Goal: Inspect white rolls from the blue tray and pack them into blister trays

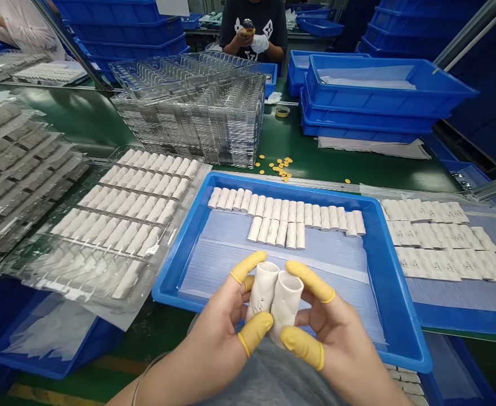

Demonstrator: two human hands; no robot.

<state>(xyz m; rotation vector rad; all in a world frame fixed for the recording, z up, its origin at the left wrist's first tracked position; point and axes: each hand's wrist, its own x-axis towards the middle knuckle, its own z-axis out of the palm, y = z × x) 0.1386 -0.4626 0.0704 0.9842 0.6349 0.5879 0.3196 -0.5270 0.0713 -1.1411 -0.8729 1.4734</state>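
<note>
My left hand (226,327), in yellow finger cots, is closed on a hollow white tube (261,290) with small dark markings on its side. In my right hand (336,332), also in yellow finger cots, is a second white tube (286,301), its open end tilted up towards me. The two tubes are side by side and touching. Both hands are over the near part of a blue tray (400,304) lined with pale sheeting (226,237). Along its far side stand rows of similar white tubes (273,208).
Left of the tray is a clear plastic blister tray (159,248) filled with white tubes. Behind rise stacked clear trays (197,124) and blue bins (366,107). Yellow finger cots (282,166) lie scattered near a tape roll (282,112). More tubes (434,237) lie at right. A person (254,34) sits opposite.
</note>
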